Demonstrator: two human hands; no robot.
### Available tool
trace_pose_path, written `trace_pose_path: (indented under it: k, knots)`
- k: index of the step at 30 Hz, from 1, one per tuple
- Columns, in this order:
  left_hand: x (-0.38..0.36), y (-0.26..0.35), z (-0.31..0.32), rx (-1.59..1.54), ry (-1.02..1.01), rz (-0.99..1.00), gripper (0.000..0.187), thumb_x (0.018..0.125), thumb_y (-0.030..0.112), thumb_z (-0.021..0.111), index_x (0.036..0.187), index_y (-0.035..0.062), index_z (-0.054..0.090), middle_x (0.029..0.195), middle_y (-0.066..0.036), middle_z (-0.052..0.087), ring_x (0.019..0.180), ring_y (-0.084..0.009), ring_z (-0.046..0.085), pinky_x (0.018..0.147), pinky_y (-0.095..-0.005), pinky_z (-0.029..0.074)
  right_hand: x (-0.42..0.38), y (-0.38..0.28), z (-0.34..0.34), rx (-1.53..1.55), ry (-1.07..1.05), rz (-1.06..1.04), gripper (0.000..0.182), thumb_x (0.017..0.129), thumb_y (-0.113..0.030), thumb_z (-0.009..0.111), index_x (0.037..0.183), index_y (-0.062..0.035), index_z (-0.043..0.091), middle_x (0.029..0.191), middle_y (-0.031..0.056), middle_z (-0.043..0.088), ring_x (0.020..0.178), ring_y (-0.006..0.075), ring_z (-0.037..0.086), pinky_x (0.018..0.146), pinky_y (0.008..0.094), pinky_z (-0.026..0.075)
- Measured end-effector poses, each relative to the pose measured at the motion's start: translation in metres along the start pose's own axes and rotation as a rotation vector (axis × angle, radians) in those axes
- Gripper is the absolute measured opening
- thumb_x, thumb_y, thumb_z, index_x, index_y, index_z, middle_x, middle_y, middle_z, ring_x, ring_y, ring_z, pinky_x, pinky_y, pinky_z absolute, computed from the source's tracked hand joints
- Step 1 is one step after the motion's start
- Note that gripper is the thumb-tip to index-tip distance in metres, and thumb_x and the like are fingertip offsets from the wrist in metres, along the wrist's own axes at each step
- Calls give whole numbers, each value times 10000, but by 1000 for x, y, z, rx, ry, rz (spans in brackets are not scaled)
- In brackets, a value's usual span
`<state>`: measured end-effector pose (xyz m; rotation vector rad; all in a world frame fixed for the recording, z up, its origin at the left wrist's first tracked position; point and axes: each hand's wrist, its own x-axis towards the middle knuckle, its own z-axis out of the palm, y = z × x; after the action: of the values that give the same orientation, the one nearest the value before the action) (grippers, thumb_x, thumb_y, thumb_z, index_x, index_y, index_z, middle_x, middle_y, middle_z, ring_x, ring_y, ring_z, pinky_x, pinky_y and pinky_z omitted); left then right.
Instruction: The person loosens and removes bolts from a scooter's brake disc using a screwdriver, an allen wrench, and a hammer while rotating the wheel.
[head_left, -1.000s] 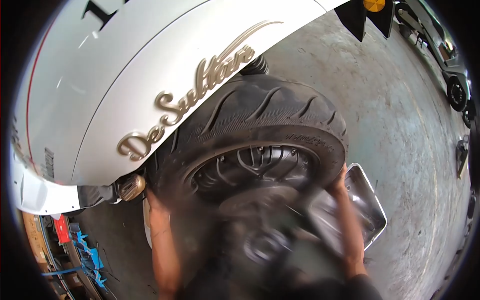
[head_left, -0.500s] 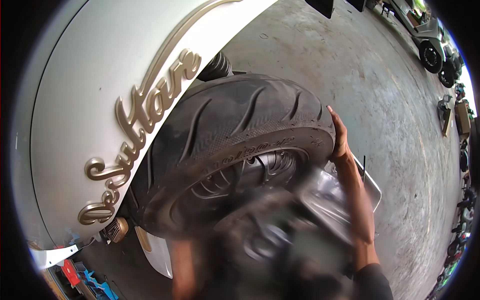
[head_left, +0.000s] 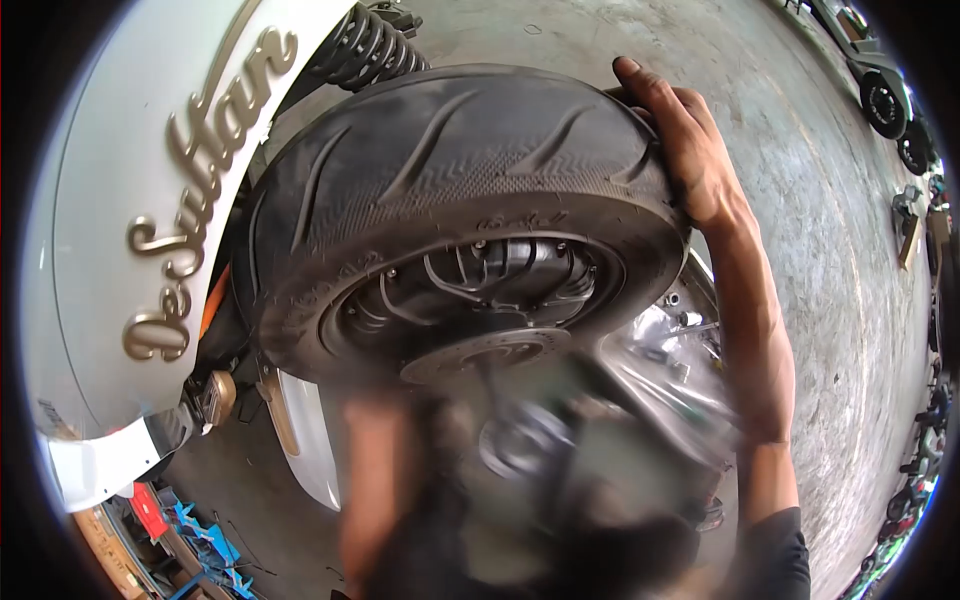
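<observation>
A scooter wheel [head_left: 475, 215] with a black grooved tyre, finned hub and brake disc [head_left: 490, 358] is tilted beside the white body panel [head_left: 95, 200] lettered in gold. My right hand [head_left: 695, 150] grips the tyre's right side, its fingers wrapping over the far edge. My left forearm [head_left: 375, 460] reaches up to the wheel's lower left, where blur and the wheel hide my left hand's fingers. Behind the wheel, at upper left, is a black coil spring [head_left: 370, 48].
A tray with clear plastic and small metal parts [head_left: 675, 335] lies below right of the wheel. A white curved panel [head_left: 308, 440] is at lower left, near blue and red items [head_left: 195, 530]. More vehicles [head_left: 885, 105] line the right side.
The wheel appears higher and larger in view, and more of the coil spring shows. My right hand has moved up with the tyre's edge, with more of its fingers now visible.
</observation>
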<state>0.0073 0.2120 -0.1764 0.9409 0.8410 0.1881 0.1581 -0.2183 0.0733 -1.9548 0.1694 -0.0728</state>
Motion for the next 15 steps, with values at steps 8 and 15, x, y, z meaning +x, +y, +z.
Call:
trace_pose_path:
  k: [8,15]
  knots:
    - [-19,91,68,-122,-138,56,560,1034,418,389,1448,45,433,1500,-126,438,1379,-297,415,1157,-470,347,-36,159,-10,842,111,178,615,1020,-456,458,1462,-29,438,1392,125,558,1278,224,526,1108,360,384]
    - [19,101,44,29,-311,60,584,1026,469,414,1450,68,440,1422,-99,532,1301,-288,506,1108,-442,419,-72,225,23,1031,175,171,575,982,-488,476,1324,-31,540,1286,132,619,1137,264,608,952,396,516]
